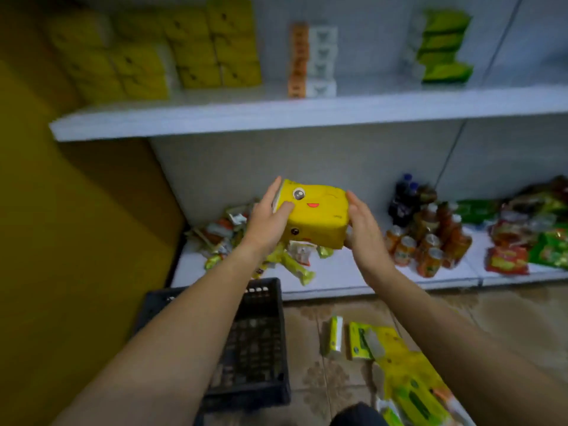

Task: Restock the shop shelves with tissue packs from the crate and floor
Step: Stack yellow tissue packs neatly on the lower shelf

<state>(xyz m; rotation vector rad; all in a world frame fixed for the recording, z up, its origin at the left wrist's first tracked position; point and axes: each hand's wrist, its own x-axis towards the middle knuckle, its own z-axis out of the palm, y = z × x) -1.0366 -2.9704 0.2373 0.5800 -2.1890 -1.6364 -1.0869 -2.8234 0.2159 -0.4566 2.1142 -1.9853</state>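
Blurred upper shelf point(307, 113), crate point(261, 348) partly behind forearm point(190, 327), tissue pack point(319, 216) ends covered

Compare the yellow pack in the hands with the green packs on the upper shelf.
The held yellow pack is tilted in the air between the left hand and right hand; the green packs sit stacked on the upper shelf. The held yellow pack shows a cartoon face; the green packs are too blurred to show any print. Both look like soft wrapped blocks.
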